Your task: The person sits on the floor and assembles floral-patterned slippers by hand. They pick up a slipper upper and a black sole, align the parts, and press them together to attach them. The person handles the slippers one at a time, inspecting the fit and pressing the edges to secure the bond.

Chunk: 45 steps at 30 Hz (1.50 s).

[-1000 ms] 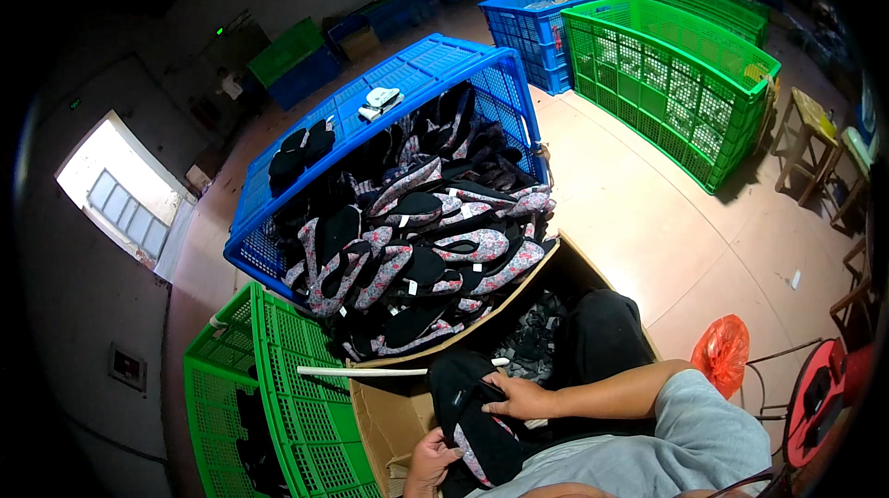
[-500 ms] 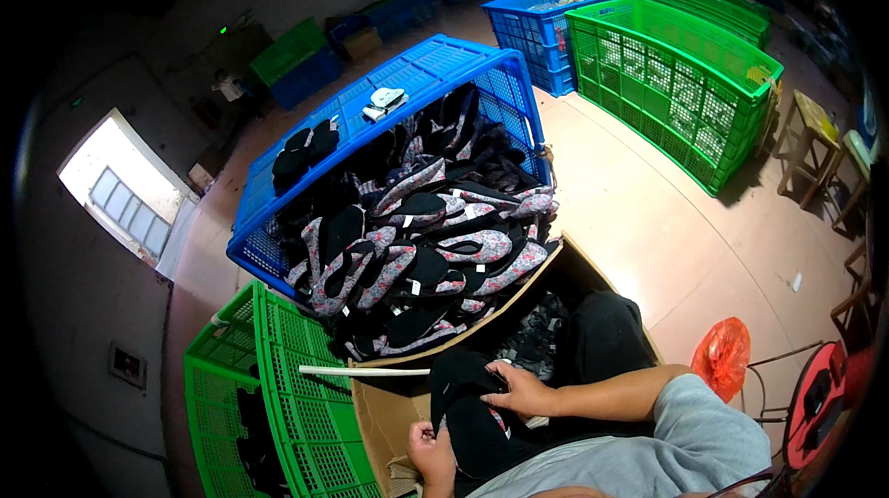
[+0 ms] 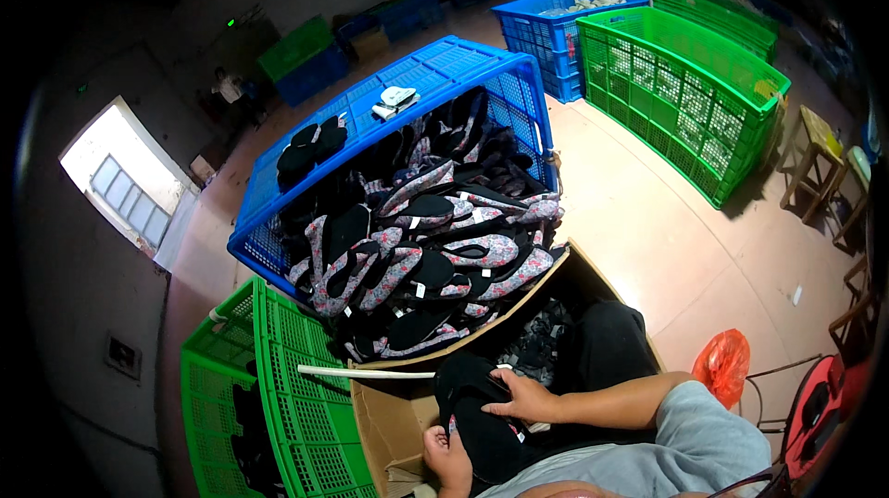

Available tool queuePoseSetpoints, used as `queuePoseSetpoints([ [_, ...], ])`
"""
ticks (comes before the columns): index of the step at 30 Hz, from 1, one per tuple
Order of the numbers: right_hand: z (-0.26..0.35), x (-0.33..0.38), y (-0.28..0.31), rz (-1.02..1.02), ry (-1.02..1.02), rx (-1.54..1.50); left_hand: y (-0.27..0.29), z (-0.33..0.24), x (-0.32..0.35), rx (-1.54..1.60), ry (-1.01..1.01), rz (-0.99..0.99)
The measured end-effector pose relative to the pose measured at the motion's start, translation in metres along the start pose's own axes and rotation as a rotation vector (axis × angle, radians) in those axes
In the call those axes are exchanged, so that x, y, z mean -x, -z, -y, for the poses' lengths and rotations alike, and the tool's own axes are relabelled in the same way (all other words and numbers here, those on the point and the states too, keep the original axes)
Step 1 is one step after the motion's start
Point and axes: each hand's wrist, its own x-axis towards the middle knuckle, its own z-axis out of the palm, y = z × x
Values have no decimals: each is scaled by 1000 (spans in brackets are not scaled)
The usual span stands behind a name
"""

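Note:
Low in the head view, a black cloth slipper (image 3: 488, 438) with bits of floral fabric at its opening lies over my lap. My left hand (image 3: 450, 457) grips its left edge with curled fingers. From the right, my right hand (image 3: 528, 400) pinches the upper side between thumb and fingers. Another black padded part (image 3: 456, 376) sits against it; whether it is a second slipper I cannot tell. In front, a heap of black and floral slippers (image 3: 480, 249) spills from a tipped blue crate (image 3: 407, 69) onto a cardboard box (image 3: 394, 415).
Dark scraps (image 3: 537, 336) fill part of the box, and a pale stick (image 3: 361, 373) crosses its left side. Green crates (image 3: 301, 396) stand at left, another green crate (image 3: 685, 95) at far right. A red bag (image 3: 722, 364) hangs near a red round stool (image 3: 815, 415).
The view has tilted slightly. My left hand has come a little to the right along the slipper's edge; both hands keep their hold.

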Motion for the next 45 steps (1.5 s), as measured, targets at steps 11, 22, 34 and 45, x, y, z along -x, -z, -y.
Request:
queuePoseSetpoints([
  [11, -3, -13, -1, 29, -20, -48, -11, 4, -2, 157, 79, -35],
  [22, 11, -17, 1, 58, -53, -33, -12, 15, -8, 167, 21, -110],
  [34, 16, -18, 3, 58, -47, -31, -10, 12, -9, 167, 86, -46],
  [45, 24, -20, 4, 83, -57, -8, -10, 26, -12, 209, 47, -74],
])
